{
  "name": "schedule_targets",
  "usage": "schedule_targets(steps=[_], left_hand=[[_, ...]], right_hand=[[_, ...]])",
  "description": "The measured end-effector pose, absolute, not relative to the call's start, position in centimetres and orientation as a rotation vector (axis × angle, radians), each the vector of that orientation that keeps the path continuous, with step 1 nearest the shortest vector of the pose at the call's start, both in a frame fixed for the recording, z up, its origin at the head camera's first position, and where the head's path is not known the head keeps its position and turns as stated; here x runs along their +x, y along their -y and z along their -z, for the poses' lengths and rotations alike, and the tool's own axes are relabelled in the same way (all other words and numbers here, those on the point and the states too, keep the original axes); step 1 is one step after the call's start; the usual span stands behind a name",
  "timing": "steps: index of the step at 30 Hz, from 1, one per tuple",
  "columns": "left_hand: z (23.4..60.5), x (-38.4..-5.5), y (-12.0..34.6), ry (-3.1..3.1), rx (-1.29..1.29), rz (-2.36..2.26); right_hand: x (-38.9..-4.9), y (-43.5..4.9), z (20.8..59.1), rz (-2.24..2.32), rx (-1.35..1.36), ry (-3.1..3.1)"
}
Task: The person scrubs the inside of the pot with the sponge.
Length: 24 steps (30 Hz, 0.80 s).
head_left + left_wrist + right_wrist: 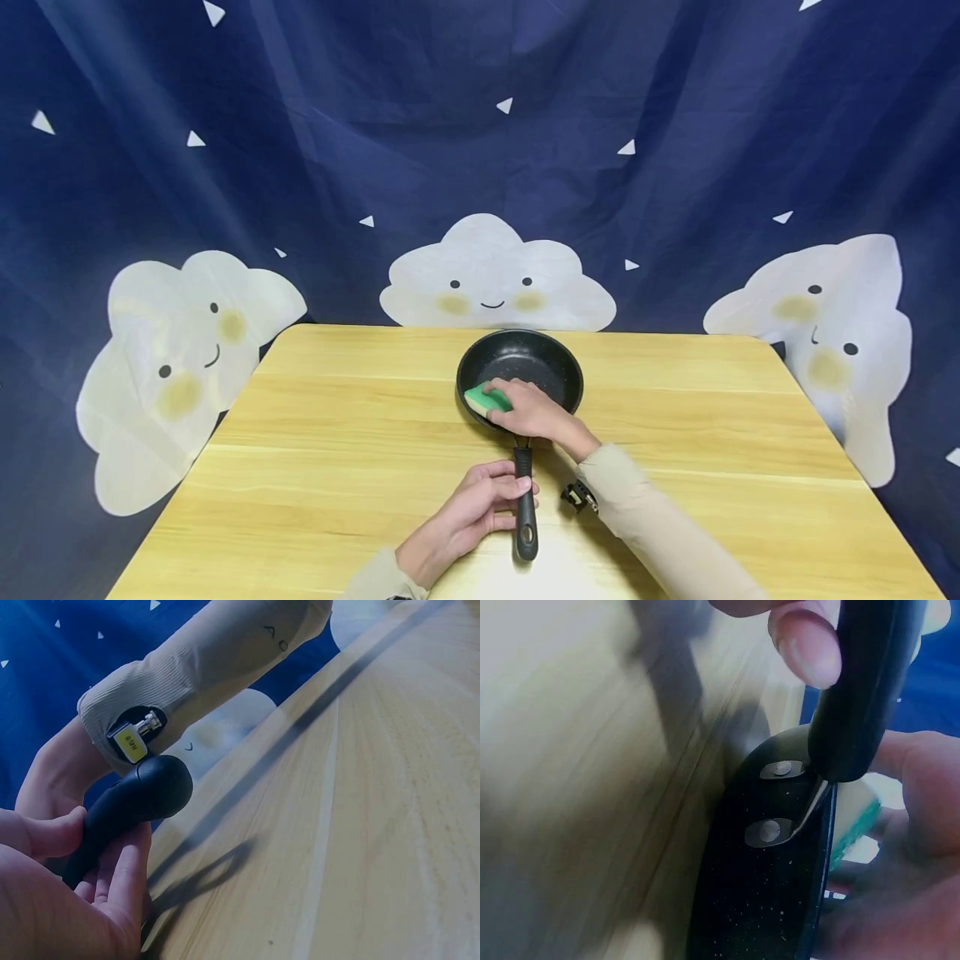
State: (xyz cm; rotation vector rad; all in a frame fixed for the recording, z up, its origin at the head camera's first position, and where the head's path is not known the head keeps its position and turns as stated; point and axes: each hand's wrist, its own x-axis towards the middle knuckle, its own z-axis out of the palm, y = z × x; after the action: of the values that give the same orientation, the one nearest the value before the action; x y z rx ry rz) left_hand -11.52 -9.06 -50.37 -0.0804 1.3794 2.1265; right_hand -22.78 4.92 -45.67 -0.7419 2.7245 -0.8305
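Observation:
A black frying pan [536,367] rests on the wooden table with its handle [527,533] pointing toward me. My left hand [483,504] grips that handle, thumb on top and fingers wrapped beneath; the left wrist view shows the handle's rounded end [169,784] sticking out past the fingers. Inside the pan, at its near left, my right hand [528,408] holds a green and pale yellow sponge [483,400] against the pan's inner side. In the right wrist view, the sponge [855,825] shows partly behind the rim, between the pan and the right hand [922,832].
The light wooden table [337,400] extends around the pan on all sides. A small black device [577,496] is strapped at the right wrist, by the beige sleeve [652,517]. Behind the table hangs a dark blue curtain [435,125] with smiling white clouds.

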Motion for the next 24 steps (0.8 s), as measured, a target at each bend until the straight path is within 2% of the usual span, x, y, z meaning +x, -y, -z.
schedule_targets(steps=[24], left_hand=[[50.3,-11.4,9.0,-1.352,-0.073,-2.136]], right_hand=[[-25.4,-2.6,46.8,0.69,-0.648,-2.873]])
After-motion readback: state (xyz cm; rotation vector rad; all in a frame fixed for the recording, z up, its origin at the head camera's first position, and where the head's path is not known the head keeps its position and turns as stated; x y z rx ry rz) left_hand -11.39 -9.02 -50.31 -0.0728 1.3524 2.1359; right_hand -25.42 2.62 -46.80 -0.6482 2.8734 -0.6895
